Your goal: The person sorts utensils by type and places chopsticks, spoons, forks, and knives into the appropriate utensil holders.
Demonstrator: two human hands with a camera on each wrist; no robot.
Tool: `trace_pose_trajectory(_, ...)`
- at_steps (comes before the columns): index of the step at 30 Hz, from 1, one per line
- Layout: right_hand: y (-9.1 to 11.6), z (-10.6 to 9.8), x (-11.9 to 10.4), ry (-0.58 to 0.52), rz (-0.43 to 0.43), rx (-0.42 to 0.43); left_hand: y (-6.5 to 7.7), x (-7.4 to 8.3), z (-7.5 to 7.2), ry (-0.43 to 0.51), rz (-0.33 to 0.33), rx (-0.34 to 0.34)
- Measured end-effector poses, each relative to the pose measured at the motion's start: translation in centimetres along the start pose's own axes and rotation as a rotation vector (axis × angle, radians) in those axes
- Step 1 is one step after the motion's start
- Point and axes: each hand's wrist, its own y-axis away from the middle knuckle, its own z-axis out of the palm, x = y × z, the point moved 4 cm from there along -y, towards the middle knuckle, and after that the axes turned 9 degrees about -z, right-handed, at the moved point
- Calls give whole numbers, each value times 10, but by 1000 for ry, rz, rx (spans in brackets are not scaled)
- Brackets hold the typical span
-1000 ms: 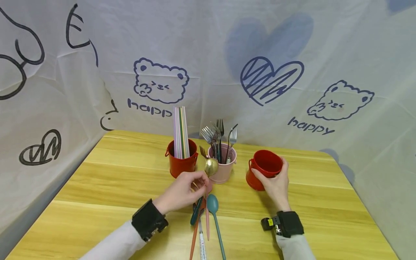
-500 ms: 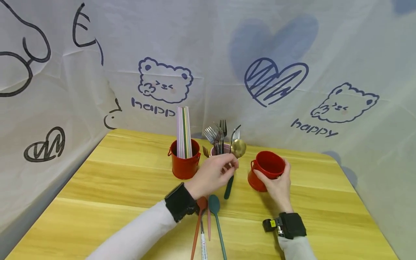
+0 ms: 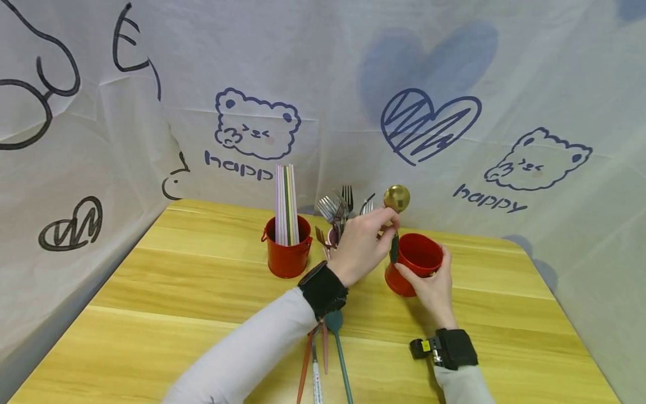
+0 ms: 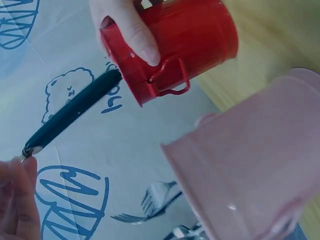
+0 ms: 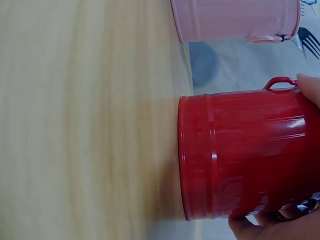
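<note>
My left hand (image 3: 364,238) pinches a spoon with a round gold bowl (image 3: 396,198) and a dark green handle (image 4: 75,110). The bowl points up, and the handle's end hangs by the rim of a red bucket (image 3: 401,282); whether they touch I cannot tell. My right hand (image 3: 435,289) grips that bucket's side, thumb near the handle loop and fingers round the far side. In the head view the inside that shows holds nothing. To its left, a pink bucket (image 4: 250,155) holding several forks (image 3: 330,209) is mostly hidden behind my left hand in the head view.
Another red bucket (image 3: 287,261) with a bundle of pale sticks (image 3: 285,207) stands left of the pink one. On the table's near part lie a teal spoon (image 3: 339,348), an orange-handled utensil (image 3: 305,367), a pink handle (image 3: 325,353) and a white-handled utensil (image 3: 316,376).
My left hand has lifted the gold spoon from the near pile, carrying it up and right past the pink bucket to the red bucket. My right hand keeps its grip there.
</note>
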Motion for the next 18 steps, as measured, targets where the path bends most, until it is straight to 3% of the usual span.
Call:
trace_pose_trajectory(7, -2, 0, 10, -25, 37, -12, -15, 10, 11, 36, 31, 89)
trace_pose_trajectory(12, -7, -1, 33, -10, 27, -13, -19, 9, 28, 0, 14, 59)
trace_pose_trajectory(18, -9, -2, 41, 28, -8, -2, -18, 2, 46, -42, -26, 6)
